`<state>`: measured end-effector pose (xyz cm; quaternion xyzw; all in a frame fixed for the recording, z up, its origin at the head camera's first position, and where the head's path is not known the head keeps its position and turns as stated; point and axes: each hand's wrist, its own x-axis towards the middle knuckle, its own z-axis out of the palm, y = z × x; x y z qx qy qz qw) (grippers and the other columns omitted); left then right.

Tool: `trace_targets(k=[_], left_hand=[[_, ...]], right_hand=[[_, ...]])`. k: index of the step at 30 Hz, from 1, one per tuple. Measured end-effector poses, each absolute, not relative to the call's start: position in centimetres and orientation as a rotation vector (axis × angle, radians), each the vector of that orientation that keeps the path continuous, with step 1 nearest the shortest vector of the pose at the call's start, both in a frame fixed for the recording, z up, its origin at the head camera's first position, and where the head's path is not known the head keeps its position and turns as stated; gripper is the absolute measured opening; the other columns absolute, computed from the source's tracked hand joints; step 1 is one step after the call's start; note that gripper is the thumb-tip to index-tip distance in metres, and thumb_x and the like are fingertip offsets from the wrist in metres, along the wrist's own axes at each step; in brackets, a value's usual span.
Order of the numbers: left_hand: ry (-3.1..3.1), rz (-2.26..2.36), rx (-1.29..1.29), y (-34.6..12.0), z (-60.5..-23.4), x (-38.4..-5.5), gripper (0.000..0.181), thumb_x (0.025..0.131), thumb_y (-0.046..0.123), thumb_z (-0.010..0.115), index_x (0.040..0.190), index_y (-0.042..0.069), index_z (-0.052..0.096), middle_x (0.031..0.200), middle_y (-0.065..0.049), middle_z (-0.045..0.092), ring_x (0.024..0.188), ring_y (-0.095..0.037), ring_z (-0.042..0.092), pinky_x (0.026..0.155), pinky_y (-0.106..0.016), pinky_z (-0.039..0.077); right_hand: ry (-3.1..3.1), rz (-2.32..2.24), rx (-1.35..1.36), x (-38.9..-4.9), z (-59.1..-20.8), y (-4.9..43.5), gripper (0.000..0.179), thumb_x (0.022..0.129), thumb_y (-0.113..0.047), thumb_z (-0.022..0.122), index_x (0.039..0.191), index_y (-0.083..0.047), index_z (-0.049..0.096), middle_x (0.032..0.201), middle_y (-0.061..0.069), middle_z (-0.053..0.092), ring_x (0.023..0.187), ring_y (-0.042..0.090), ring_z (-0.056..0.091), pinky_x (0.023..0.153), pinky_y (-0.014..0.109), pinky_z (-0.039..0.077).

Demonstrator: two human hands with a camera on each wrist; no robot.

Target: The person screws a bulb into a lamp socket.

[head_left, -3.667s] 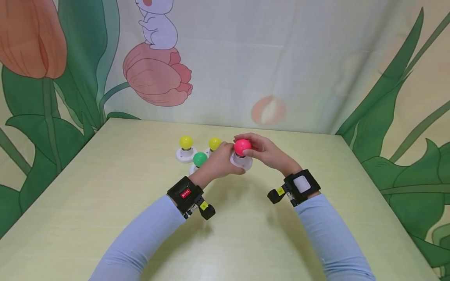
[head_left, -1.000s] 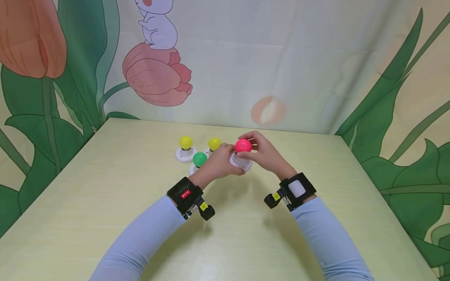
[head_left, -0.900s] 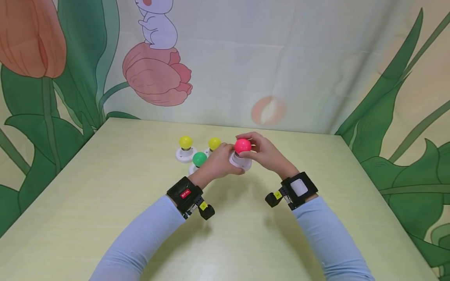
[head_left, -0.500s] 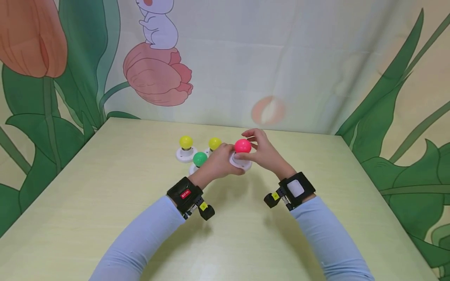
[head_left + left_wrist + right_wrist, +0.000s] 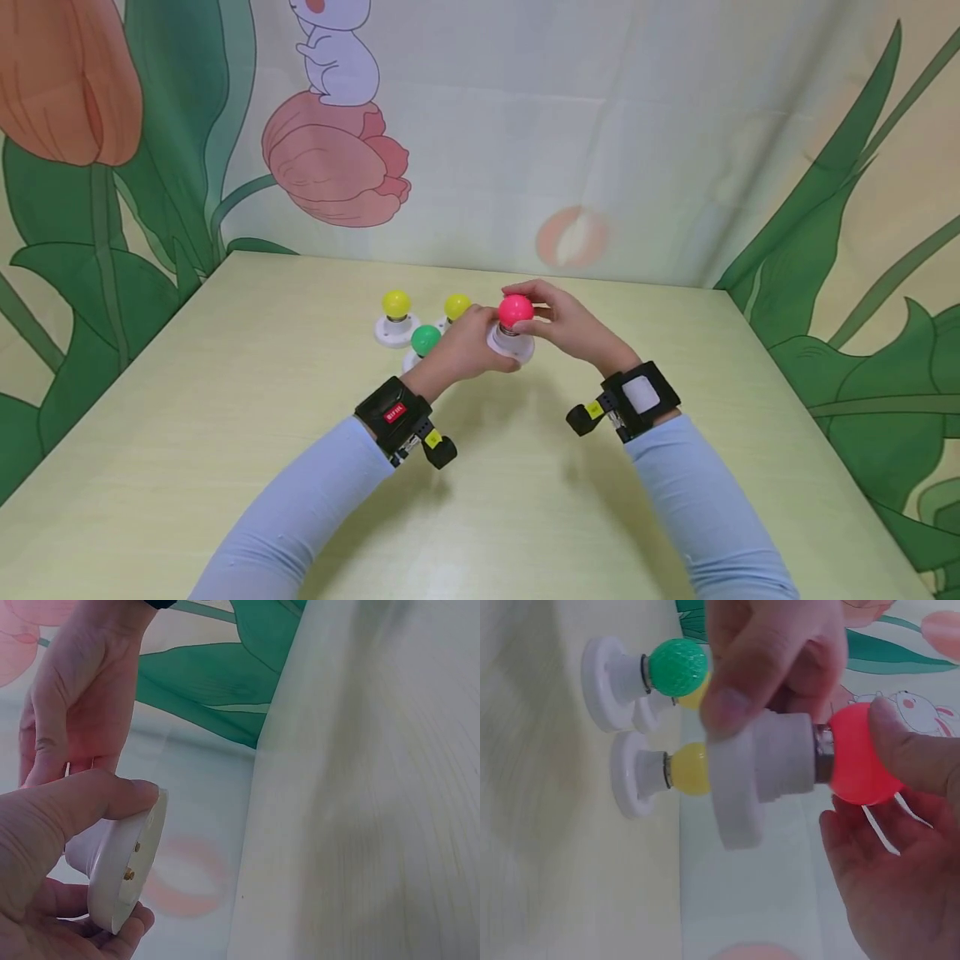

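Note:
My left hand grips a white round lamp holder by its flange, above the table. In the left wrist view the underside of the lamp holder shows small brass screws. A red light bulb sits in the holder, its metal collar still visible in the right wrist view between the red globe and the white socket. My right hand pinches the bulb, thumb on the near side and fingers round the far side. Its fingers are partly hidden behind the globe in the right wrist view.
Left of my hands stand a yellow bulb in a white holder, a second yellow bulb and a green bulb, the latter two partly hidden by my left hand. They rest on the pale wooden table. A printed curtain hangs behind.
My right hand has repeatedly turned and regripped around the red bulb; half a second ago its fingers were lifted off the globe, and now they lie round it. The left hand stays nearly still.

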<state>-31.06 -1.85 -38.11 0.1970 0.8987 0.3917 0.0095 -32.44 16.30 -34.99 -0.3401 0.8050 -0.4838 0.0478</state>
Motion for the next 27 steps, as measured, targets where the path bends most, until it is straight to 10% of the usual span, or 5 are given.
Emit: trace_targets(k=[6,16,27], left_hand=[[2.807,1.246,0.611,-2.0,-38.3,-31.3,0.064,0.064,0.028,0.081,0.117,0.009,0.05,0.107,-0.003,0.049,0.096,-0.017,0.045,0.075,-0.035,0.049],[2.825,1.199,0.657,-1.6,-38.1,-31.1,0.059,0.063,0.029,0.081,0.111,0.009,0.054,0.101,-0.003,0.051,0.093,-0.017,0.045,0.073,-0.032,0.049],[2.799,1.215,0.628,-1.6,-38.2,-31.0,0.068,0.065,0.027,0.081,0.121,0.006,0.049,0.11,-0.006,0.048,0.097,-0.019,0.045,0.079,-0.037,0.048]], right_hand=[[2.425,-1.458,-1.011,-32.4,-35.0,16.3,0.071,0.08,-0.013,0.068,0.139,-0.013,0.028,0.141,0.005,0.031,0.127,0.018,0.027,0.106,0.054,0.017],[2.824,-1.462,-0.695,-32.1,-35.8,14.9,0.056,0.068,-0.041,0.077,0.1,-0.011,0.042,0.094,0.006,0.051,0.088,0.02,0.048,0.068,0.038,0.047],[2.574,-1.367,-0.923,-32.3,-34.7,17.1,0.052,0.081,-0.02,0.068,0.129,-0.017,0.047,0.126,0.003,0.05,0.114,0.018,0.042,0.093,0.055,0.036]])
